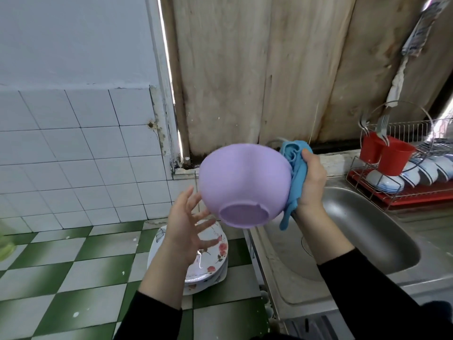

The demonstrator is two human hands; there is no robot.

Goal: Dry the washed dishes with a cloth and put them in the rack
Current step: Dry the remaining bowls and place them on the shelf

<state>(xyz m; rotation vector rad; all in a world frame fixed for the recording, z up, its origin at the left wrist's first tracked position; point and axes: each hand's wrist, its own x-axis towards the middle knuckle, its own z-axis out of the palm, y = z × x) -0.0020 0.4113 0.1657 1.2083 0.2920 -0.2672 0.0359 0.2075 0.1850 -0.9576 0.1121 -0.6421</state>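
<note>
The right hand (311, 182) grasps a bunched blue cloth (295, 173), thumb up top and fingers wrapped behind it, pressing it against the right side of a lilac bowl (241, 177). The bowl is held in the air in front of the chest, tipped so that its foot ring faces the camera (the inside is hidden). The left hand (188, 224) is unclenched, fingers spread and straight, fingertips touching the bowl's lower left wall, forearm angled up from below. Under it, a stack of floral plates (213, 261) sits on the checked floor. To the right lie the steel sink (362, 229) and the wire rack (416, 192) with bowls standing in it.
</note>
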